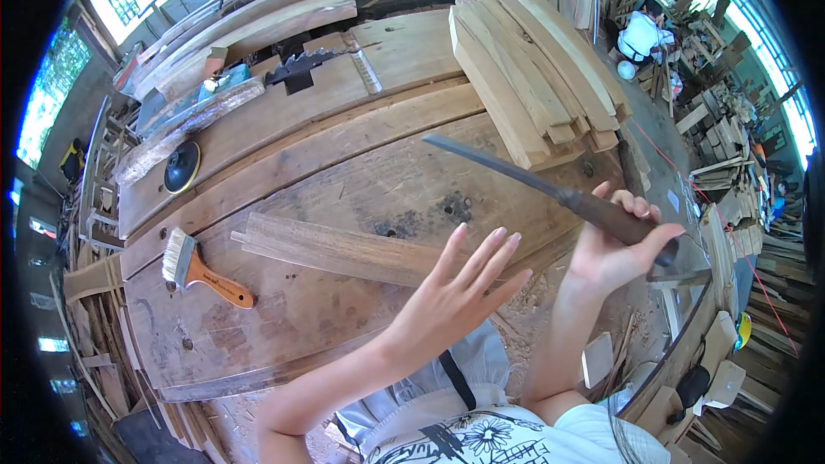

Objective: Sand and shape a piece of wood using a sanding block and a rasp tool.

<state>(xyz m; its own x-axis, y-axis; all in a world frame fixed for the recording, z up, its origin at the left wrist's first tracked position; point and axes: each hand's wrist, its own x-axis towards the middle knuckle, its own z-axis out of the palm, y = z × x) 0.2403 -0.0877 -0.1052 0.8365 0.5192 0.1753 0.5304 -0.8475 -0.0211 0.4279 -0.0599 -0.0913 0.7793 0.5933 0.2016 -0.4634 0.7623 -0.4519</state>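
Note:
My right hand [612,245] is raised over the near right edge of the bench, its fingers around a dark wooden handle. The handle belongs to a hand tool [503,170] with a long, narrow, dark steel blade; whether it is a chisel or a file I cannot tell. Its blade slants up and left, above the bench top. My left hand [460,292] is open, palm down and fingers spread, over the right end of a brown wooden strip [335,249]. That end is hidden behind the hand; whether they touch is unclear. A brush [206,271] with pale bristles and an orange handle lies further left.
Pale boards [533,69] are stacked at the bench's [258,326] far right. Across its far side lie a toothed black metal piece [301,69], a round black pad [182,167] and long planks [284,21]. Another person [643,34] works among wood piles far right.

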